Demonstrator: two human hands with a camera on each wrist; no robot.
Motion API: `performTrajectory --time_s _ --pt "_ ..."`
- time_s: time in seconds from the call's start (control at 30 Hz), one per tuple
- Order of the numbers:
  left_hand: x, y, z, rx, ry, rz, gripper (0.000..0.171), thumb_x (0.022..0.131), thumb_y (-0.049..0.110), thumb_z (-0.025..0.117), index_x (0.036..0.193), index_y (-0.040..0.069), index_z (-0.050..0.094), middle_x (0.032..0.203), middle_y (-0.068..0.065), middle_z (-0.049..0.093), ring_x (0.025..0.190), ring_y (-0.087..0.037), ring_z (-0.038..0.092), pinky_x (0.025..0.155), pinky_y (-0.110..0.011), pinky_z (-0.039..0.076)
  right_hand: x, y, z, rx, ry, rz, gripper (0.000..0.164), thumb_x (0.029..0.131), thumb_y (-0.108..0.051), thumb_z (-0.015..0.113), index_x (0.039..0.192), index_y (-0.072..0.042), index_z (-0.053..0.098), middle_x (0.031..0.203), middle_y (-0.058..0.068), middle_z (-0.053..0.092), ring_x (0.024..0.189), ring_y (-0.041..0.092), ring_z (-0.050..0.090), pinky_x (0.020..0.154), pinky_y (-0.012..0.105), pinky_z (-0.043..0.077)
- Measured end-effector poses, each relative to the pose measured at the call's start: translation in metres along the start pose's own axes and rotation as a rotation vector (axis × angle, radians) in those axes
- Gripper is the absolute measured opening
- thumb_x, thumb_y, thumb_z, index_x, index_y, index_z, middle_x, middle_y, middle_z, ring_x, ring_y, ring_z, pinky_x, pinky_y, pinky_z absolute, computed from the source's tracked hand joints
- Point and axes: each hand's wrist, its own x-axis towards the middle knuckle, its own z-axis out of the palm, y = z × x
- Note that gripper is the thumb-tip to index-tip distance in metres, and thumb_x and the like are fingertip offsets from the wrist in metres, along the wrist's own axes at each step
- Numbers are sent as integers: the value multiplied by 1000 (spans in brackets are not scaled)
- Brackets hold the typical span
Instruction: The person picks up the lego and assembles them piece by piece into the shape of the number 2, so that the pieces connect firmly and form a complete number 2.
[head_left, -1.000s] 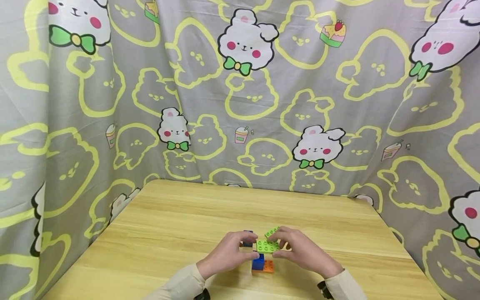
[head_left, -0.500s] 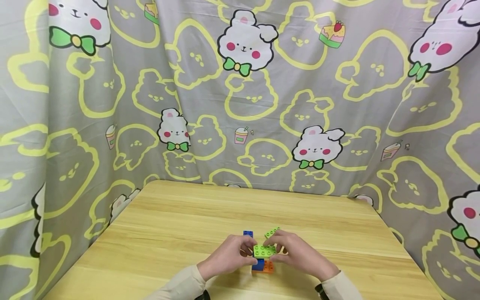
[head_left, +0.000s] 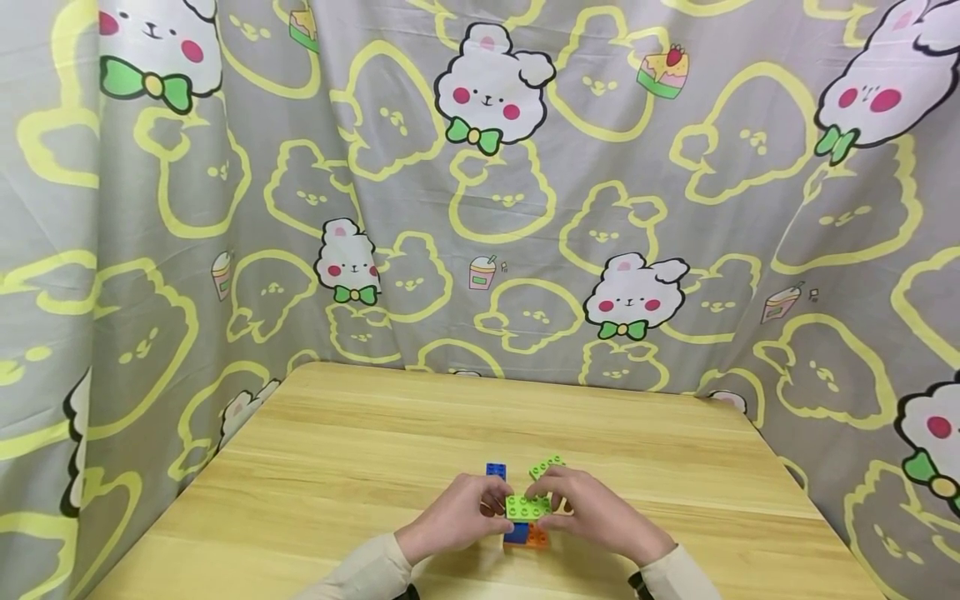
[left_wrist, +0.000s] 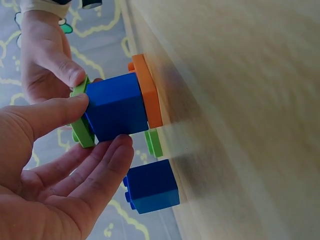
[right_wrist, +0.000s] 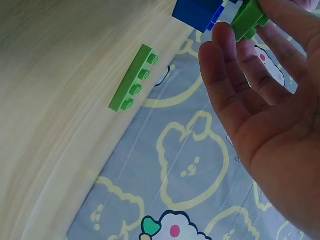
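Note:
In the head view, a light green studded toy plate [head_left: 528,507] lies between both hands, over a blue toy brick [head_left: 517,534]. The left wrist view shows the green plate against the studded side of the blue brick [left_wrist: 119,107], whose other side sits on an orange plate [left_wrist: 148,92]. My left hand [head_left: 459,512] pinches the green plate's left end, thumb at the near edge and fingers beside the blue brick. From the other end my right hand [head_left: 596,510] grips the same green plate between thumb and fingers.
Behind the hands, a second blue brick [head_left: 496,470] stands on the wooden table [head_left: 360,433]. A second green plate [head_left: 547,465] lies to its right, partly covered by the right hand in the head view. A patterned curtain [head_left: 420,275] hangs past the table's far edge.
Both hands have brought the green plate down, slightly left and nearer to me, onto the blue brick. The second blue brick behind shows more now.

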Motion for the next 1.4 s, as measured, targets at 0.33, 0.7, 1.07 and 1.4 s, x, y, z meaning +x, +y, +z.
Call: performTrajectory --time_s 0.33,0.7,1.07,1.4 --pt "0 -2 0 6 -13 -10 30 86 9 82 114 4 71 94 5 73 84 -2 66 79 -18 55 0 -1 1 5 -15 4 32 92 -24 77 123 -20 71 114 -6 66 85 -2 58 72 22 54" --pt "0 -2 1 26 -31 -8 34 84 6 82 115 4 70 94 6 71 84 -1 65 80 -18 55 1 -2 2 6 -34 13 29 92 -27 77 120 -20 71 110 -9 65 81 -4 58 73 23 55" --pt "0 -1 1 97 -37 29 30 84 5 82 112 9 72 98 7 72 85 1 65 80 -19 55 1 -3 4 4 -18 2 29 92 -26 78 119 -22 70 112 -8 65 81 -4 57 72 22 54" --pt "0 -2 2 121 -39 27 31 85 6 81 114 9 71 99 7 73 85 2 65 79 -19 55 0 -6 4 -3 -21 26 27 93 -27 77 119 -23 70 110 -9 63 78 -4 55 68 20 51"
